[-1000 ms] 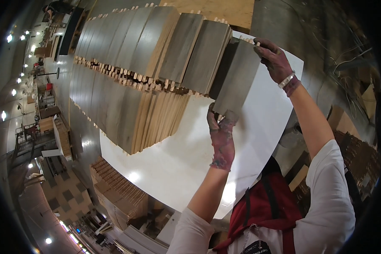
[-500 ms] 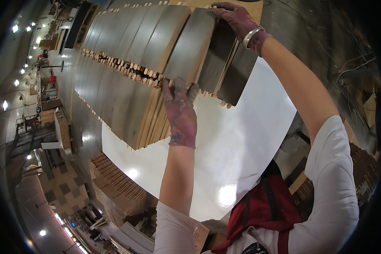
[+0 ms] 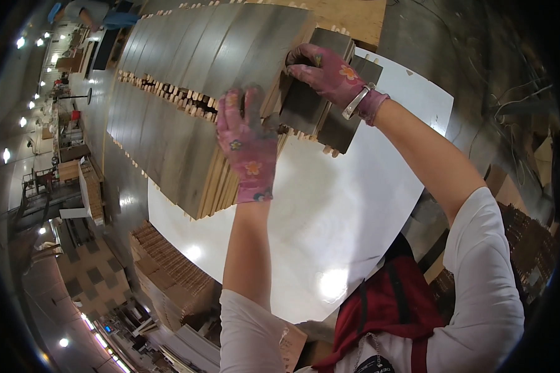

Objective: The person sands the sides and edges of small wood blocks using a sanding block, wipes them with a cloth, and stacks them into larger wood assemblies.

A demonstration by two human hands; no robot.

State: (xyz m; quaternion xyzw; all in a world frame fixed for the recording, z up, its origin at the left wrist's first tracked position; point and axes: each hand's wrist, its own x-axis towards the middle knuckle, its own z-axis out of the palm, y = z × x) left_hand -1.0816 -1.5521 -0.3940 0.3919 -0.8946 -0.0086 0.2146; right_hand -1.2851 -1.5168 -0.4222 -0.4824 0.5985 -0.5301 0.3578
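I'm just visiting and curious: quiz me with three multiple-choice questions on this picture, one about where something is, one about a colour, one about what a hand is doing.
1. Where do the grey boards lie?
A. in a row on the white table
B. in a bucket
C. on a chair

2. What colour are the gloves?
A. blue
B. pink with flowers
C. black

3. What is the right hand doing?
A. hanging free
B. gripping the end boards
C. holding a cup

Answers:
1 A, the boards sit side by side on the white top.
2 B, the left hand and the right both wear pink flowered gloves.
3 B, its fingers wrap the top edge of the end boards.
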